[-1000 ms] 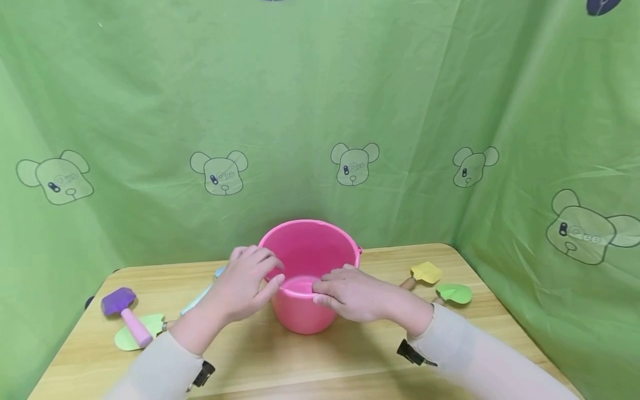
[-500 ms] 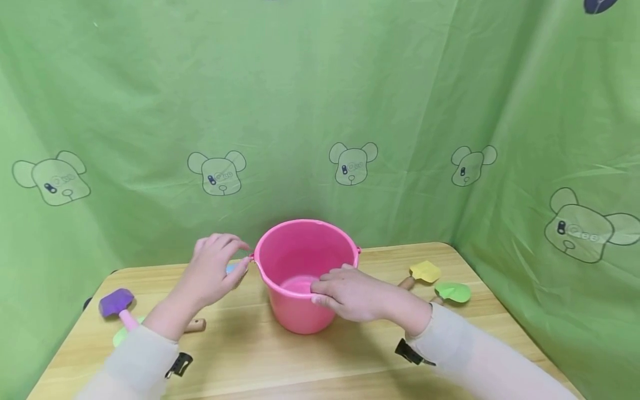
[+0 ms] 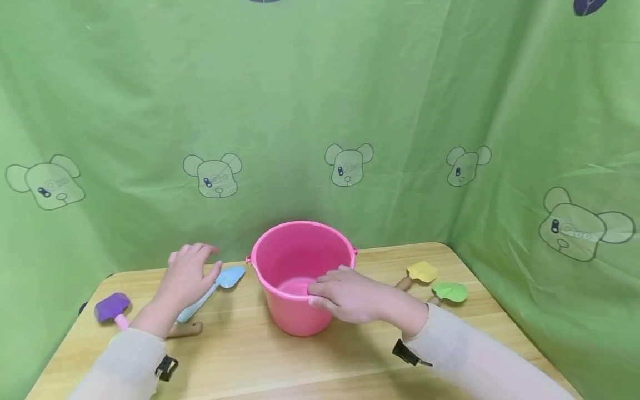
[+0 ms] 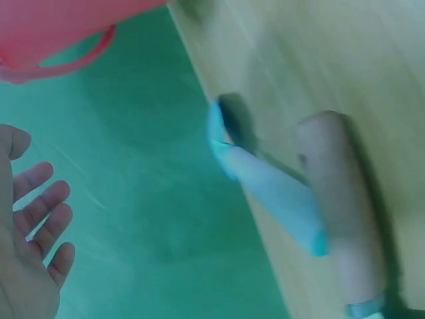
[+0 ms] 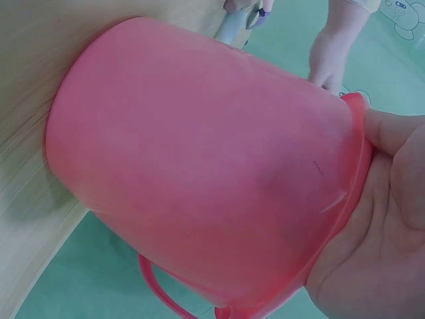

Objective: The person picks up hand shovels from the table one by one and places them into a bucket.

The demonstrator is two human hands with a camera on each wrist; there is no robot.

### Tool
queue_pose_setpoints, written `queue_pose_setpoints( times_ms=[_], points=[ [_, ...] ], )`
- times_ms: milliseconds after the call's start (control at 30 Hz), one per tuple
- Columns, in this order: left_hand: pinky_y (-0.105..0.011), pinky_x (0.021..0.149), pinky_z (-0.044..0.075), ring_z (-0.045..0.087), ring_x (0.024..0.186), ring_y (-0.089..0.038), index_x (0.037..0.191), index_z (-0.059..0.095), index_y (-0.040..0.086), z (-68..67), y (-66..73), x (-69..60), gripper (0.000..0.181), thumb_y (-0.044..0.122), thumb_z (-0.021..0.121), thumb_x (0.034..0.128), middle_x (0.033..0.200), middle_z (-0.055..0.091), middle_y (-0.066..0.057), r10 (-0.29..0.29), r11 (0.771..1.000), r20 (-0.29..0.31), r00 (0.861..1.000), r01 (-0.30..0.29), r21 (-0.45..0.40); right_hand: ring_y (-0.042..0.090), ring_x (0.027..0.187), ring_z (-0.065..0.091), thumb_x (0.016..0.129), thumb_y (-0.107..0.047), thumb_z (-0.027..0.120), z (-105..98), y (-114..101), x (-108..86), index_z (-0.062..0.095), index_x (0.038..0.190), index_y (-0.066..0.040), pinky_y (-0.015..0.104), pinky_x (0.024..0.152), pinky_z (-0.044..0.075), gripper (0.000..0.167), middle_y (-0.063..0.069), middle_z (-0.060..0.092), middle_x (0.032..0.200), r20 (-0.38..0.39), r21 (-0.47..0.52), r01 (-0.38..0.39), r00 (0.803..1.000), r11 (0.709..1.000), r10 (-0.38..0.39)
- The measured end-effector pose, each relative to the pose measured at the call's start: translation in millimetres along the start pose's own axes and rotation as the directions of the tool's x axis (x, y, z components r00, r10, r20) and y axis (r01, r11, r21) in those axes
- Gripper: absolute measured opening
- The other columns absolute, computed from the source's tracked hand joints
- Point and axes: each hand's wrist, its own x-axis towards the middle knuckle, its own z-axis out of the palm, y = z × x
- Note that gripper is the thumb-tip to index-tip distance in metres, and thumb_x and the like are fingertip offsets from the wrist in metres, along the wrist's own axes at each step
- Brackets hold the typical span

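A pink bucket (image 3: pixel 300 311) stands upright near the middle of the wooden table, its inside empty as far as the head view shows. The right hand (image 3: pixel 350 294) grips its near right rim, fingers inside and thumb outside; the right wrist view shows this hand (image 5: pixel 378 219) at the rim. The left hand (image 3: pixel 185 280) hovers with loosely bent fingers, holding nothing, above a light blue shovel (image 3: pixel 200 303). In the left wrist view the blue shovel (image 4: pixel 275 196) lies beside a wooden handle (image 4: pixel 342 206), apart from the left hand (image 4: pixel 30 232).
A purple shovel (image 3: pixel 112 307) with a pink handle lies at the table's left, partly behind the left forearm. At the right lie a yellow shovel (image 3: pixel 422 271) and a green shovel (image 3: pixel 451 291). Green cloth (image 3: pixel 280 111) hangs behind and beside the table.
The left hand has let go of the bucket's left rim and moved left, over the blue shovel. The right hand has kept its grip, and the bucket has not visibly moved on the table.
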Motion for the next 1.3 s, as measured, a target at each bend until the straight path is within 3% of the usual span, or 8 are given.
queue_pose_setpoints(
  times_ms=[267, 400, 467, 600, 733, 967, 1167, 1300],
  points=[
    [-0.061, 0.095, 0.039, 0.054, 0.114, -0.044, 0.124, 0.060, -0.003, 10.9, -14.9, -10.6, 0.041, 0.029, 0.057, 0.0984, 0.123, 0.062, -0.024, -0.109, 0.994, 0.081, 0.991, 0.107, 0.024, 0.006, 0.082, 0.048, 0.107, -0.037, 0.045, 0.1, -0.1, 0.2, 0.052, 0.088, -0.029, 0.033, 0.083, 0.038, 0.022, -0.015, 0.049, 0.080, -0.001, -0.009, 0.000, 1.000, 1.000, 0.000],
    [-0.062, 0.092, 0.042, 0.057, 0.109, -0.047, 0.122, 0.061, -0.003, 19.5, -24.2, -14.2, 0.040, 0.028, 0.058, 0.0967, 0.119, 0.063, -0.025, -0.162, 0.987, 0.135, 0.977, 0.159, 0.036, 0.006, 0.082, 0.048, 0.106, -0.037, 0.045, 0.3, -0.4, 0.5, 0.051, 0.087, -0.029, 0.033, 0.083, 0.038, 0.022, -0.015, 0.049, 0.080, -0.002, -0.011, -0.002, 1.000, 1.000, 0.002],
    [-0.062, 0.090, 0.044, 0.058, 0.106, -0.048, 0.121, 0.061, -0.003, 24.0, -29.7, -15.4, 0.040, 0.029, 0.057, 0.0963, 0.116, 0.064, -0.026, -0.186, 0.983, 0.181, 0.966, 0.180, 0.046, 0.007, 0.082, 0.048, 0.106, -0.037, 0.045, 0.6, -0.3, 0.7, 0.051, 0.087, -0.029, 0.033, 0.083, 0.037, 0.022, -0.015, 0.048, 0.079, -0.002, -0.012, -0.003, 1.000, 1.000, 0.003],
    [-0.061, 0.084, 0.048, 0.060, 0.101, -0.048, 0.120, 0.060, -0.004, 29.4, -35.2, -18.7, 0.043, 0.031, 0.059, 0.0956, 0.111, 0.065, -0.027, -0.230, 0.973, 0.294, 0.928, 0.219, 0.070, 0.008, 0.081, 0.047, 0.107, -0.037, 0.045, 1.0, 0.0, 0.8, 0.050, 0.086, -0.029, 0.033, 0.082, 0.037, 0.022, -0.014, 0.047, 0.078, 0.003, -0.014, -0.006, 1.000, 1.000, 0.006],
    [-0.058, 0.081, 0.050, 0.062, 0.093, -0.042, 0.119, 0.058, -0.005, 32.9, -36.6, -22.1, 0.044, 0.032, 0.061, 0.0950, 0.105, 0.064, -0.024, -0.266, 0.963, 0.366, 0.892, 0.260, 0.067, 0.009, 0.081, 0.047, 0.106, -0.037, 0.045, 0.9, -0.1, 0.9, 0.049, 0.087, -0.028, 0.033, 0.081, 0.036, 0.022, -0.013, 0.047, 0.078, 0.006, -0.017, -0.008, 1.000, 1.000, 0.009],
    [-0.049, 0.071, 0.050, 0.054, 0.074, -0.027, 0.107, 0.059, -0.002, 38.0, -37.0, -24.5, 0.030, 0.022, 0.064, 0.0905, 0.083, 0.058, -0.010, -0.295, 0.949, 0.422, 0.857, 0.315, 0.023, 0.007, 0.082, 0.048, 0.106, -0.035, 0.046, 0.3, -1.3, 0.8, 0.051, 0.087, -0.028, 0.033, 0.082, 0.037, 0.021, -0.014, 0.048, 0.079, 0.004, -0.007, -0.009, 1.000, 1.000, 0.009],
    [-0.047, 0.069, 0.049, 0.053, 0.073, -0.027, 0.103, 0.057, -0.001, 41.8, -36.0, -27.1, 0.024, 0.016, 0.061, 0.0873, 0.082, 0.055, -0.010, -0.311, 0.940, 0.439, 0.843, 0.342, 0.008, 0.007, 0.082, 0.048, 0.106, -0.035, 0.046, 0.1, -1.9, 1.0, 0.052, 0.087, -0.028, 0.033, 0.082, 0.037, 0.021, -0.015, 0.048, 0.079, 0.004, 0.000, -0.004, 1.000, 1.000, 0.004],
    [-0.049, 0.071, 0.050, 0.054, 0.074, -0.028, 0.104, 0.057, -0.003, 44.4, -36.3, -26.3, 0.024, 0.012, 0.060, 0.0862, 0.083, 0.055, -0.012, -0.312, 0.940, 0.434, 0.845, 0.341, 0.012, 0.007, 0.082, 0.048, 0.106, -0.035, 0.047, 0.0, -1.6, 1.1, 0.051, 0.087, -0.028, 0.033, 0.082, 0.037, 0.021, -0.015, 0.048, 0.079, 0.002, -0.002, -0.003, 1.000, 1.000, 0.003]
  ],
)
